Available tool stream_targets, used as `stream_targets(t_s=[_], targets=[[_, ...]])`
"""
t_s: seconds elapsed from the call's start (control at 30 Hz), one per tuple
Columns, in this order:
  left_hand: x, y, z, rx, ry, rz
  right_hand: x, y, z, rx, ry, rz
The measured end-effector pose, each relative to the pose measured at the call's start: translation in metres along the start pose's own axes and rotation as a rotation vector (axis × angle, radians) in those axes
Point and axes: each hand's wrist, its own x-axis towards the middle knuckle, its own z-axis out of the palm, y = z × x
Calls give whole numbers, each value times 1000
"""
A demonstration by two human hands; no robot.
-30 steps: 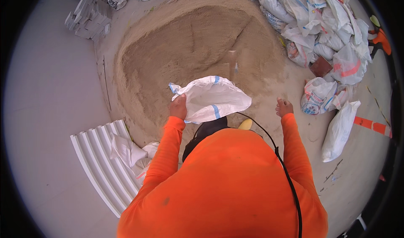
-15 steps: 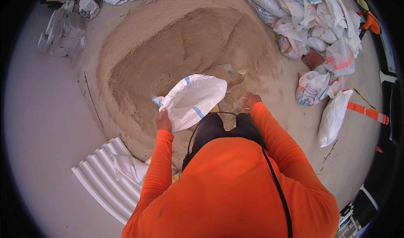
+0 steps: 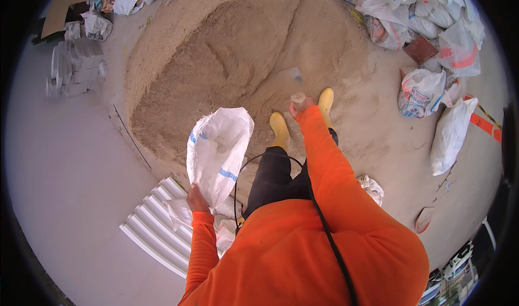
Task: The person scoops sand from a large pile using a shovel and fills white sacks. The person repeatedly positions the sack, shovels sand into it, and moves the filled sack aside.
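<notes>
Nearest, a person's orange-sleeved torso [image 3: 303, 246] fills the lower part of the view, seen from above. The left hand [image 3: 197, 199] grips the lower edge of a white sack [image 3: 219, 143] with blue stripes, which hangs open-mouthed beside the left leg. The right hand [image 3: 303, 107] is curled around the pale end of what looks like a tool handle [image 3: 298, 97], above the yellow boots [image 3: 279, 128]. A second ago that hand was bare and well apart, and the sack was in front of the body; now sack and handle are each held by one hand, so both seem ready for use. Beyond, a broad sand pile [image 3: 216, 51] covers the pale floor [image 3: 75, 170]. A white corrugated sheet [image 3: 154, 219] lies at left; farther off are stacked grey slabs [image 3: 75, 70] and, at right, heaped sacks [image 3: 424, 89].
</notes>
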Motion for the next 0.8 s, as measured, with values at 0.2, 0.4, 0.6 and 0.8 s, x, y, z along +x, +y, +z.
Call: stream_targets(t_s=[0.2,0.4,0.6,0.8], targets=[[-44,35,48,51,41,-24,-86,-103,32,-193,19,411],[-33,46,128,139,-43,-50,-175,-188,27,-1065,47,310],[-27,38,169,325,-187,11,-163,-259,-75,-1714,149,136],[-23,61,204,526,-324,-120,-23,-255,-178,-2000,528,54]])
